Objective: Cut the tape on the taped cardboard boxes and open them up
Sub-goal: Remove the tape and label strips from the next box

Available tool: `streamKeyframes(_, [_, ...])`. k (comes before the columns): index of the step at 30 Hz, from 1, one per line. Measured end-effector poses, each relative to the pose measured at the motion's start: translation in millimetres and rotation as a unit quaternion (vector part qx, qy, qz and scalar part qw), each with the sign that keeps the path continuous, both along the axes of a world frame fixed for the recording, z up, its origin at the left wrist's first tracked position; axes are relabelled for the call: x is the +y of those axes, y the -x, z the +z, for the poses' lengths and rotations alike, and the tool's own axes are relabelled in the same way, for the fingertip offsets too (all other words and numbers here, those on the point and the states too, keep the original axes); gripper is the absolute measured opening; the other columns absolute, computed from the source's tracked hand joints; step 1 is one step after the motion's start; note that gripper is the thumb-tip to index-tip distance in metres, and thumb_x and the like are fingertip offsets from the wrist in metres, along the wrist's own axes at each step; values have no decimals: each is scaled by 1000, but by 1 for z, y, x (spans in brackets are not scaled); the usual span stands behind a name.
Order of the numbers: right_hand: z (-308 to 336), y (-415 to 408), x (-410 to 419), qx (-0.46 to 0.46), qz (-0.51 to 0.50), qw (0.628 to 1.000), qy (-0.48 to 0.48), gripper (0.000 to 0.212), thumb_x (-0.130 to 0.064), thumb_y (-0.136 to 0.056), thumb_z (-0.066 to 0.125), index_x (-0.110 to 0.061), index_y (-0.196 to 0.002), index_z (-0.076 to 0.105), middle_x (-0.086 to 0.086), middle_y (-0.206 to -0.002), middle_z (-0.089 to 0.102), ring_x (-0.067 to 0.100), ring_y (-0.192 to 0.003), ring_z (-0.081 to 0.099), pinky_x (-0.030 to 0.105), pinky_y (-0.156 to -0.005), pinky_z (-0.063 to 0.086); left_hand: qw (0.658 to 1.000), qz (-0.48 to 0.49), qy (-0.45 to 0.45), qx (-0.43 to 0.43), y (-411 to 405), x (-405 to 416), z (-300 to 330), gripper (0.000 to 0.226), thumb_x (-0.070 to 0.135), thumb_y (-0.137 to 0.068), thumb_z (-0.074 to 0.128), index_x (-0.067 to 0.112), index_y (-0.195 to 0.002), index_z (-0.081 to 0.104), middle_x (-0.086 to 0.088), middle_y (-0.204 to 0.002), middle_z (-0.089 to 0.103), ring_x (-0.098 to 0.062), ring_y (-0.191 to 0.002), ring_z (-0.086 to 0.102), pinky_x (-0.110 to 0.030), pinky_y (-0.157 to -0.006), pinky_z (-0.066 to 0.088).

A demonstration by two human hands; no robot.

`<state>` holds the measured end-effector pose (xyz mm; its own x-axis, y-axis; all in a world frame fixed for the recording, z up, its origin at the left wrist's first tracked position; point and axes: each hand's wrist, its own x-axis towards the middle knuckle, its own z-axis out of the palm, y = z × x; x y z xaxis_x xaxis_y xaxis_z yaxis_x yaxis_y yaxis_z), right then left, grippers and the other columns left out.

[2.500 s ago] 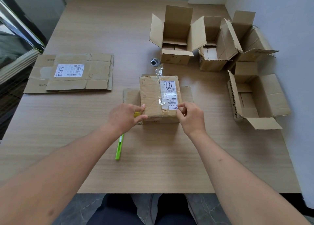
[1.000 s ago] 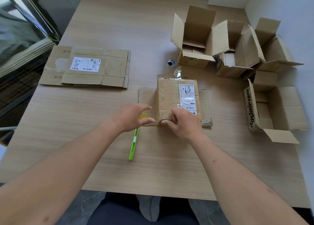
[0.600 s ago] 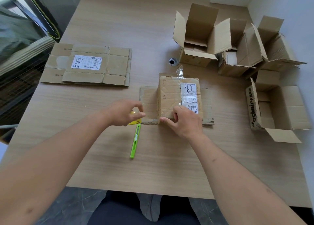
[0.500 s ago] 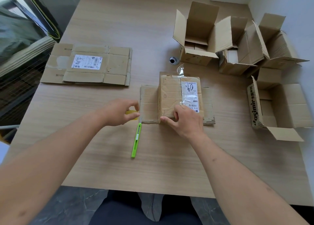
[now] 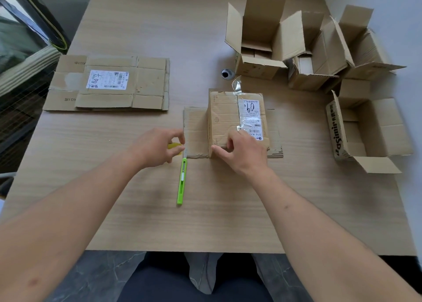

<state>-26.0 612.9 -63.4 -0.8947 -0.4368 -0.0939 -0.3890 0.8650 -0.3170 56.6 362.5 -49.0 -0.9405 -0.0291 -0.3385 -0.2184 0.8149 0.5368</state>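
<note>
Evidently, four boxes (image 5: 265, 39) near the table's far right corner stood opened; the right hand (image 5: 239, 151) pinched the taped box (image 5: 235, 119); the left hand (image 5: 159, 146), loosely curled, hovered by the cutter (image 5: 182, 178).

Setting: plain indoor unpacking station, office or home not determinable. Evidence: light wood-grain tabletop (image 5: 137, 27) with cable grommet (image 5: 227, 73); bare white wall (image 5: 388, 2) at right; dark-framed window (image 5: 27, 27) at left; grey stone-pattern floor (image 5: 96, 276); opened cartons (image 5: 262, 39) grouped at far right; flattened carton (image 5: 109, 82) bearing shipping label.
</note>
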Motion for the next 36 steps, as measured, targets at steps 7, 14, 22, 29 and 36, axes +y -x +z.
streamKeyframes(7, [-5,-43,-34,54,-2,996,65,32,-50,-86,66,-21,-77,56,0,-78,66,32,-71,64,34,-56,43,1000,9,11,23,7,-9,-6,8,40,-99,65,35,-99,60,5,-60,70,5,-50,58,-27,-59,44])
streamKeyframes(14, [-35,-73,-78,-207,-19,978,-13,43,-61,-84,73,-19,-91,66,7,-99,68,34,-95,65,37,-75,49,1000,-3,7,24,12,-18,-6,6,41,-99,65,36,-100,60,3,-63,71,6,-49,58,-26,-60,43])
streamKeyframes(22, [-47,-85,-85,-267,-107,957,-35,27,-35,-80,79,-17,-80,59,12,-99,69,38,-97,68,31,-69,44,999,-20,-12,32,16,-23,-1,6,39,-99,67,35,-98,62,4,-62,70,4,-49,58,-28,-60,46])
streamKeyframes(29, [-38,-87,-34,-358,-115,925,-50,30,-32,-71,79,-14,-75,55,9,-90,70,30,-77,73,35,-65,60,1000,-13,-21,12,18,-22,10,4,37,-98,67,35,-97,64,4,-66,71,0,-49,60,-26,-57,46])
streamKeyframes(36, [-34,-97,-2,-211,-56,961,171,27,-41,-94,67,-19,-82,54,-4,-64,56,21,-63,50,41,-63,47,998,15,-50,-26,18,-15,10,8,29,-96,67,34,-102,69,1,-65,73,-13,-52,64,-25,-55,50])
